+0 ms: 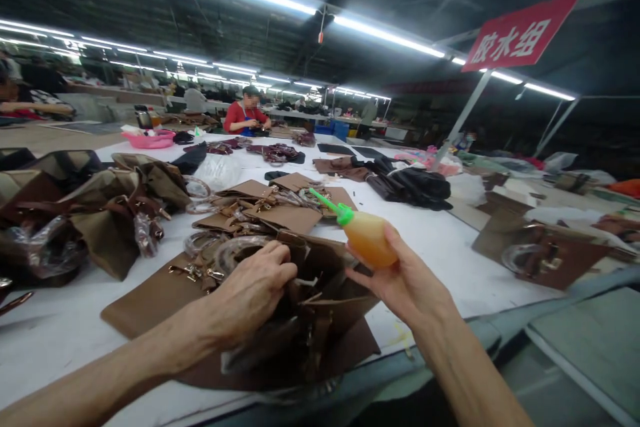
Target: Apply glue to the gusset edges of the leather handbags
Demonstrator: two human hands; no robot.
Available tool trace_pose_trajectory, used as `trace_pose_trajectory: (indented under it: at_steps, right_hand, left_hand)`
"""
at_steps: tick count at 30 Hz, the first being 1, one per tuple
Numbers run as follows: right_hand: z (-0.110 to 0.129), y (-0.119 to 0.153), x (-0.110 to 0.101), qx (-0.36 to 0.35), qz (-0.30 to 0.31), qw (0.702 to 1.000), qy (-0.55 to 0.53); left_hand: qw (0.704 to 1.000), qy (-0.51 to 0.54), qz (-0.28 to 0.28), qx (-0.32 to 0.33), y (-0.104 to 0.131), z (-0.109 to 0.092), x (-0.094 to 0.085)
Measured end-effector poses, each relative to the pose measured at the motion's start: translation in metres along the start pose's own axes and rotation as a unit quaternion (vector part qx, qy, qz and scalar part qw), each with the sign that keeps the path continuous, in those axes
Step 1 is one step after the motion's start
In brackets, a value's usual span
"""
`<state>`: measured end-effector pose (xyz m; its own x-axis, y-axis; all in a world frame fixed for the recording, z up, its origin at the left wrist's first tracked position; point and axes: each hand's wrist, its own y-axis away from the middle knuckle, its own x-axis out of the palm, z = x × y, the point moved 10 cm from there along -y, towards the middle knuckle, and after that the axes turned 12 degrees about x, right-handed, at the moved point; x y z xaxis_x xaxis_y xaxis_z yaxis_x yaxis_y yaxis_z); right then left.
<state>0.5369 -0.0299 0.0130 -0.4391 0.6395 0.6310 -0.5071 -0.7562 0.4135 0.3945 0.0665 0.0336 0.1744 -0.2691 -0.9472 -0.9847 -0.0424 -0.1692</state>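
My right hand (400,280) holds a small orange glue bottle (367,237) with a green nozzle that points up and to the left. My left hand (255,287) grips the upper edge of a brown leather bag (330,320) standing open at the near edge of the white table (450,247). The bottle hovers just right of the bag's opening. A flat brown leather panel (150,300) with metal hardware lies under my left forearm.
Piles of brown bag parts (100,207) lie at left and several more (270,207) beyond the bag. Black material (415,187) and another brown bag (545,253) sit at right. A person in red (245,117) works at the far end. A pink basin (150,140) stands far left.
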Motion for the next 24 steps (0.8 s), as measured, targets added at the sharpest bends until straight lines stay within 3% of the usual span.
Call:
trace_pose_trajectory:
  at_steps: [3, 7, 10, 12, 15, 17, 19, 21, 24]
  right_hand:
    - [-0.011, 0.005, 0.003, 0.043, 0.002, 0.999, -0.017]
    - [-0.022, 0.003, 0.010, 0.045, 0.007, 0.999, -0.027]
    - [-0.019, -0.004, 0.013, 0.023, 0.013, 0.999, -0.032]
    - [-0.017, -0.008, 0.013, 0.016, 0.014, 0.999, -0.041]
    - [-0.013, -0.012, 0.009, 0.006, 0.000, 0.998, -0.056]
    - [-0.012, -0.013, 0.007, 0.000, -0.008, 0.998, -0.059]
    - [-0.011, -0.013, 0.006, -0.003, -0.011, 0.998, -0.059]
    - [-0.010, -0.015, 0.005, -0.004, -0.010, 0.999, -0.054]
    - [-0.011, -0.017, 0.003, -0.002, -0.009, 0.999, -0.041]
  left_hand:
    - [0.998, 0.021, 0.007, 0.064, -0.003, 0.018, -0.003]
    - [0.997, 0.031, -0.015, 0.074, 0.006, 0.031, -0.004]
    - [0.995, 0.014, -0.088, 0.055, 0.007, 0.016, -0.019]
    - [0.989, -0.003, -0.113, 0.091, -0.002, -0.004, -0.028]
    - [0.977, -0.011, -0.062, 0.205, -0.026, -0.034, -0.019]
    - [0.973, -0.026, 0.006, 0.229, -0.042, -0.035, -0.005]
    - [0.978, -0.039, 0.086, 0.184, -0.053, -0.020, 0.010]
    - [0.981, -0.032, 0.168, 0.094, -0.055, 0.003, 0.022]
    - [0.975, -0.017, 0.215, -0.050, -0.044, 0.036, 0.021]
